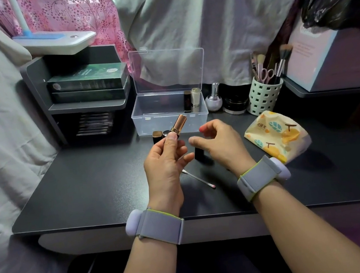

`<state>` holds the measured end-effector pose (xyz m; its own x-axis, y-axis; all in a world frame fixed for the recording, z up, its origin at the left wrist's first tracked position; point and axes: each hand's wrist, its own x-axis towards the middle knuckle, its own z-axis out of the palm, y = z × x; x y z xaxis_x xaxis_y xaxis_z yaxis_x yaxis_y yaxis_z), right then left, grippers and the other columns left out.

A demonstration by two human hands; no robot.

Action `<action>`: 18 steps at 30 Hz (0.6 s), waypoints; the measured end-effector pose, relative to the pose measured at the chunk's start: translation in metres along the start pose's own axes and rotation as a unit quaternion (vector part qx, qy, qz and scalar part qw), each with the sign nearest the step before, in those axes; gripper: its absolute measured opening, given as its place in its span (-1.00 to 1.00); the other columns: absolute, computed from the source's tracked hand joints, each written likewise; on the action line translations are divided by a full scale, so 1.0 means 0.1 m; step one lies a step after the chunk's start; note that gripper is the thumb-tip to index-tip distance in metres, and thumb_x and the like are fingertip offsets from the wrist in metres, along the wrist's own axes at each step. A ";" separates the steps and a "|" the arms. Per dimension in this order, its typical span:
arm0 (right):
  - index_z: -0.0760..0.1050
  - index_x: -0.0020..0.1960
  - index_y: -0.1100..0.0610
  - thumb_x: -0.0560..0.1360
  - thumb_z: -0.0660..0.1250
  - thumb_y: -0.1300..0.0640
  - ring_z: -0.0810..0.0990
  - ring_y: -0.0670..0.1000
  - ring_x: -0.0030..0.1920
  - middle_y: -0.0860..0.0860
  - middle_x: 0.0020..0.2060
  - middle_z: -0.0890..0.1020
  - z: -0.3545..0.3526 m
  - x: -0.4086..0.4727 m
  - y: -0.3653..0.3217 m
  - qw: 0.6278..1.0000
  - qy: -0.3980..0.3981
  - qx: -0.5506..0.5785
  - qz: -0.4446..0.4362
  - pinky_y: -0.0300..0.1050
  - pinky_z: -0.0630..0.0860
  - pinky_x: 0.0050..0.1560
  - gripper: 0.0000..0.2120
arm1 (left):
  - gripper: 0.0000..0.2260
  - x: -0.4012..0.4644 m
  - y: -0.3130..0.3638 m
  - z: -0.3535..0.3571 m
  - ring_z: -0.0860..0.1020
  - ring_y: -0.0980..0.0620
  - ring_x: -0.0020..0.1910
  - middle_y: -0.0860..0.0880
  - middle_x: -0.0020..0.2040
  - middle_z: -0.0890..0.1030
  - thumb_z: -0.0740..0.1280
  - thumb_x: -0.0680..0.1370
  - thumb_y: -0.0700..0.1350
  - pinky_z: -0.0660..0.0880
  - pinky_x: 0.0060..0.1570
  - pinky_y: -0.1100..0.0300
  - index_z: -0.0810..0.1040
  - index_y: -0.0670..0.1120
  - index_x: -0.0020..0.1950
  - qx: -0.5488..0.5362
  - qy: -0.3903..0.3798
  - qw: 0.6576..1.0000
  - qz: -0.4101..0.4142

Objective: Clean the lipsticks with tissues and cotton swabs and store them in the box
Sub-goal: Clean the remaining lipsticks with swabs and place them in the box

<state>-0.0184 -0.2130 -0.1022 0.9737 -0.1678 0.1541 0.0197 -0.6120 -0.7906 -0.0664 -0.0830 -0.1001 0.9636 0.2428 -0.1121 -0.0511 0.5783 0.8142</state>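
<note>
Rose-gold lipstick [178, 125] gripped in left hand [165, 159], tilted up-right above the bench [76, 186], just before the clear box [168, 112]. Right hand [217, 144] beside it, fingers loosely curled, holding nothing. Cotton swab [199, 178] lying on bench below the hands; tissue pack [277, 135] off right.

A dark desk [88, 185] holds a grey shelf unit [37, 92], with pink floral fabric [67, 13], perhaps a curtain, behind
</note>
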 end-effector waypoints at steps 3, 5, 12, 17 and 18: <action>0.56 0.07 0.02 0.35 0.55 -0.10 0.57 0.09 0.09 -0.02 -0.02 0.65 0.03 -0.05 0.02 0.999 -0.017 -0.031 0.001 0.02 0.51 0.16 -0.62 | -0.89 0.00 0.00 -0.01 0.57 0.10 -0.30 -0.10 -0.19 0.60 0.34 0.62 -0.14 0.59 -0.32 0.25 0.58 -0.19 0.01 0.000 0.003 1.000 -0.002; 0.56 0.07 0.03 0.36 0.55 -0.07 0.56 0.09 0.08 -0.02 -0.03 0.65 0.04 -0.08 0.02 0.999 -0.020 -0.041 -0.004 -0.01 0.50 0.13 -0.64 | -0.89 0.00 0.00 -0.02 0.57 0.10 -0.30 -0.11 -0.18 0.60 0.35 0.62 -0.14 0.59 -0.32 0.26 0.58 -0.19 0.01 0.000 0.004 1.000 -0.002; 0.59 0.04 0.06 0.40 0.50 0.06 0.59 0.09 0.06 -0.02 -0.05 0.67 0.08 -0.10 0.05 0.999 -0.005 -0.046 -0.019 0.00 0.50 0.11 -0.75 | -0.88 0.00 0.02 -0.03 0.56 0.08 -0.27 -0.11 -0.17 0.60 0.35 0.62 -0.14 0.58 -0.32 0.25 0.59 -0.19 0.01 0.003 0.004 1.000 0.000; 0.59 -0.07 0.05 0.41 0.52 0.07 0.63 -0.01 -0.09 -0.07 -0.18 0.67 0.05 -0.07 -0.01 0.999 0.033 0.029 -0.018 -0.07 0.53 0.02 -0.85 | -0.88 -0.01 0.03 -0.02 0.55 0.07 -0.27 -0.12 -0.18 0.60 0.36 0.62 -0.13 0.58 -0.33 0.25 0.59 -0.18 -0.01 0.005 0.001 1.000 -0.005; 0.59 -0.09 0.05 0.41 0.53 0.09 0.61 -0.04 -0.14 -0.07 -0.21 0.67 0.04 -0.05 -0.03 0.996 0.040 0.074 -0.007 -0.08 0.52 0.01 -0.85 | -0.89 -0.02 0.03 -0.02 0.55 0.07 -0.28 -0.12 -0.18 0.60 0.36 0.62 -0.13 0.58 -0.33 0.25 0.59 -0.18 -0.01 0.005 -0.001 1.000 -0.007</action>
<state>-0.0219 -0.2069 -0.1026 0.9519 -0.2255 0.2075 0.0715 -0.4950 -0.8659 -0.0687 -0.0799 -0.0990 0.9645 0.2341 -0.1224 -0.0355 0.5741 0.8180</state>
